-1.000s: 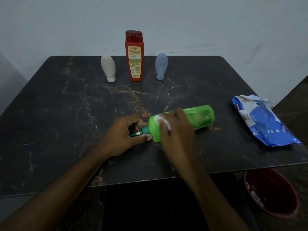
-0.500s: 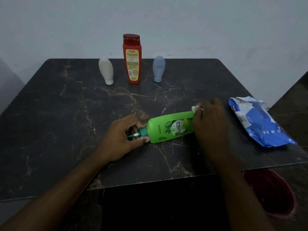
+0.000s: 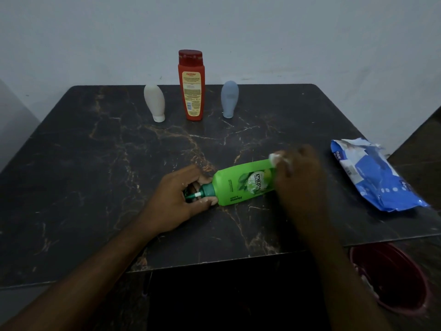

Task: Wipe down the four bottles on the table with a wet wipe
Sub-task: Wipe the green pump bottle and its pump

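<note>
Dark marble-patterned table point(image 3: 95, 187), before a pale wall: a green shampoo bottle point(image 3: 243, 185), laid on its side, is pinned at the pump neck by the left hand point(image 3: 176, 199) while a wet wipe point(image 3: 274, 157) is pressed to its base by the closed right hand point(image 3: 298, 173). Rigid, slick plastic is judged best steadied at the neck.

Under both hands the table point(image 3: 100, 177) looks like dark polished stone, smooth, with pale and rust veins. The green bottle point(image 3: 241, 185), gripped by the left hand point(image 3: 177, 199) at its cap, is glossy plastic with a printed label. The wet wipe point(image 3: 274, 157) bunched in the right hand point(image 3: 299, 173) looks soft and white. Right of that hand, the wipes pack point(image 3: 374, 177) is crinkled, shiny blue film.
</note>
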A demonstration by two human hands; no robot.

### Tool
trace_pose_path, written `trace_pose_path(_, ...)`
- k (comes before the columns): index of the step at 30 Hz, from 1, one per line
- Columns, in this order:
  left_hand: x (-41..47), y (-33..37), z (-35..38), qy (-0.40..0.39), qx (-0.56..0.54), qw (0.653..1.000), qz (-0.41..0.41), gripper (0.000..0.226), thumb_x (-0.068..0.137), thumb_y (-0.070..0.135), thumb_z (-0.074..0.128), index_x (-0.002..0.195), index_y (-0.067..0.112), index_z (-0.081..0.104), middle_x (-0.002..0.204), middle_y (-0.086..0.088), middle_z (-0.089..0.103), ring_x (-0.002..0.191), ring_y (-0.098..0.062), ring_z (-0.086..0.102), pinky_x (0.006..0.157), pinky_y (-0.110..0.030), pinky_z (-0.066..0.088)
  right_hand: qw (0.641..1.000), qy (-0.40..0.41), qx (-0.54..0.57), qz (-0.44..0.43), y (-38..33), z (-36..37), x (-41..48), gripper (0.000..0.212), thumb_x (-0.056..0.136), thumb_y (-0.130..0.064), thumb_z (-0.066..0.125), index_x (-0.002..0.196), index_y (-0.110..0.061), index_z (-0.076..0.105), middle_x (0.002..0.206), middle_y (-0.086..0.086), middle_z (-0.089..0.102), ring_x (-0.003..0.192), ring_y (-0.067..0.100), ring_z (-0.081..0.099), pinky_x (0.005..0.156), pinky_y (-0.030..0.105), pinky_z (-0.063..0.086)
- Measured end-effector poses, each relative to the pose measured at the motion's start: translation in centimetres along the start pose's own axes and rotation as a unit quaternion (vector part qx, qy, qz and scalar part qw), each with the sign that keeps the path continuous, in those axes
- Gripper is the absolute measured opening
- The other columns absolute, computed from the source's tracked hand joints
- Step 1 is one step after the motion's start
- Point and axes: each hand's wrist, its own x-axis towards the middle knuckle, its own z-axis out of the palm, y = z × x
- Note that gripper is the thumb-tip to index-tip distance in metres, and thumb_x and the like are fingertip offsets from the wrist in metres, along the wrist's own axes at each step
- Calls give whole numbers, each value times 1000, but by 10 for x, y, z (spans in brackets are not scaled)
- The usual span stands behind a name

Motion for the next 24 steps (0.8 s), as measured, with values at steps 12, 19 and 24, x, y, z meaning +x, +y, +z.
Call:
trace_pose_path(12, 0, 0, 0, -1, -11, 1000, -11, 27, 78, 29, 85, 90, 18, 65, 85, 8, 63, 76, -10, 60, 65, -23, 46, 986, -53, 118, -103, -69, 35, -49, 15, 90, -5, 58, 101, -7, 69, 102, 6, 53, 82, 20, 56, 70, 35, 52)
trace_pose_path(19, 0, 1, -1, -3, -14, 1000, -7, 31, 77, 28, 90, 96, 14, 70, 85, 5, 65, 76, -11, 62, 66, -23, 48, 995, 1, 82, -53, -23, 23, -37, 15, 90, -1, 62, 100, -8, 71, 101, 9, 60, 81, 21, 60, 68, 22, 44)
trace_pose_path(24, 0, 3, 0, -2, -16, 1000, -4, 31, 77, 28, 89, 97, 13, 71, 86, 5, 66, 76, -12, 63, 66, -24, 50, 992, 55, 38, 109, 45, -5, -8, 19, 99, -24, 56, 99, -9, 67, 94, 5, 55, 74, 9, 51, 66, 26, 49)
